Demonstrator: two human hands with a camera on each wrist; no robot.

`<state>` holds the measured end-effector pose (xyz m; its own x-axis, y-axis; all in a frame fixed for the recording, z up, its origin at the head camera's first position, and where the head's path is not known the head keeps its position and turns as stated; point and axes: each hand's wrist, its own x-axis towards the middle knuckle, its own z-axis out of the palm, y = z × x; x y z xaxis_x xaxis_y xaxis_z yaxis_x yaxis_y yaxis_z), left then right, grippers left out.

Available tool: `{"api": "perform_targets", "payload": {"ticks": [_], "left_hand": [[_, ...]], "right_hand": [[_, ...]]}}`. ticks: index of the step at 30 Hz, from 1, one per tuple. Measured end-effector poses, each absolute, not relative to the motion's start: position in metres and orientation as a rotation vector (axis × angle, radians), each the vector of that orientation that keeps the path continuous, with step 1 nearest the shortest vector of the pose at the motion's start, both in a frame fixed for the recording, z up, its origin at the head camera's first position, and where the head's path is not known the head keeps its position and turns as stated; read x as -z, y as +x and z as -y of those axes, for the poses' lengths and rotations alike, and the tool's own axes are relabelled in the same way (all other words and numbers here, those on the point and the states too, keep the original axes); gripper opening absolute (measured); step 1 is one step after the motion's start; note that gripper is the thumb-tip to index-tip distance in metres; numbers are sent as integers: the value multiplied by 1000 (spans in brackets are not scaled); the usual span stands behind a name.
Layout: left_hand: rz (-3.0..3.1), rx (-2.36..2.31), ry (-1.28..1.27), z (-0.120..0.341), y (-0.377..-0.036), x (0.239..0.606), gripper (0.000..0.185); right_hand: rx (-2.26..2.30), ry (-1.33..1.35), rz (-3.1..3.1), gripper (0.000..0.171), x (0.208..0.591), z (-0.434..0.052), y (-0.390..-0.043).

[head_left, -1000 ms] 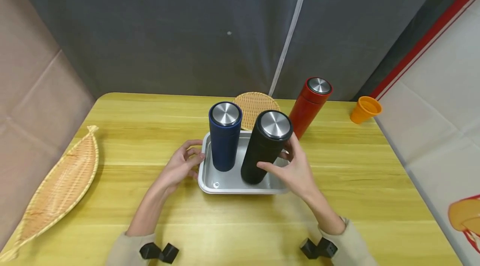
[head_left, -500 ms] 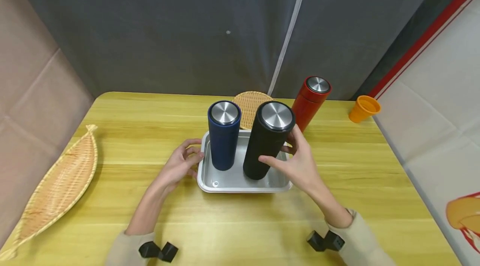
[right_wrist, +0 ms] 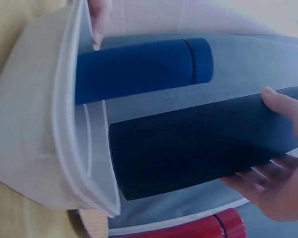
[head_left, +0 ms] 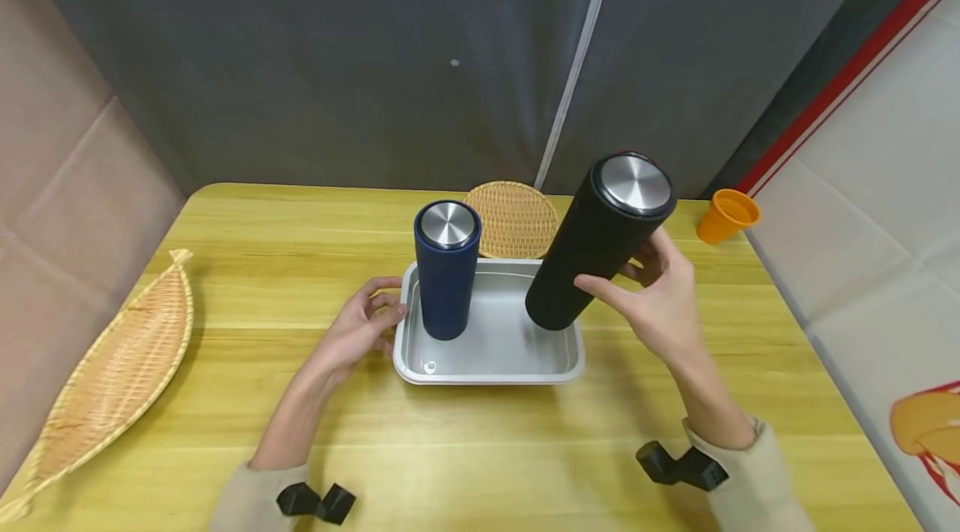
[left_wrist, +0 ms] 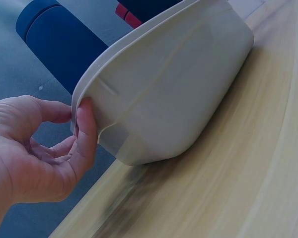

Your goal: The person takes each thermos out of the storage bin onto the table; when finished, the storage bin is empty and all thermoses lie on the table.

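Holding a black flask [head_left: 600, 240] over the right end of a tray [head_left: 498, 328], pinching the opposite rim

Wears beige sleeves [head_left: 757, 474], with black devices [head_left: 682, 465] strapped at the cuffs. Has, at the left of a yellow wood-grain desk [head_left: 450, 449], a leaf-shaped woven basket [head_left: 123, 382] running back from the near corner. Pinches the tray's left rim with the left grip [head_left: 363, 323], setting thumb to the edge and a finger against the outer wall. Clasps the black flask in the right grip [head_left: 652, 298], with thumb along the near side and fingers curled round the far side. Points its silver lid upward and holds its base above the tray's floor, near the right-hand wall; cannot tell whether touching that wall. Rests the tray on the desk, with a blue flask [head_left: 447, 290] upright in its left part, well apart from the black one and nearly parallel to it in the right wrist view. Shows, just behind the tray, a round woven mat [head_left: 513, 219]. Includes, beyond the black flask, a red flask [right_wrist: 198, 228], almost wholly hidden in the head view but plain along the bottom of the right wrist view. Features an orange cup [head_left: 727, 215] at the far right edge of the desk, then a dark grey curtain [head_left: 337, 65] behind everything.
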<state>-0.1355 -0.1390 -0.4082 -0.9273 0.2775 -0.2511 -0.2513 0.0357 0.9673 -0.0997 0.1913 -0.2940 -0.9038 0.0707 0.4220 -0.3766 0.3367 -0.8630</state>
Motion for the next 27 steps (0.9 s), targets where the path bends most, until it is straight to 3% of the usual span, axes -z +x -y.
{"api": "perform_targets", "payload": {"ticks": [12, 27], "left_hand": [[-1953, -1963, 22, 139, -137, 409, 50], [-1954, -1955, 14, 139, -136, 409, 50]], "right_hand": [[-1551, 290, 2197, 64, 284, -213, -100], [-1516, 210, 2056, 68, 307, -259, -114]]}}
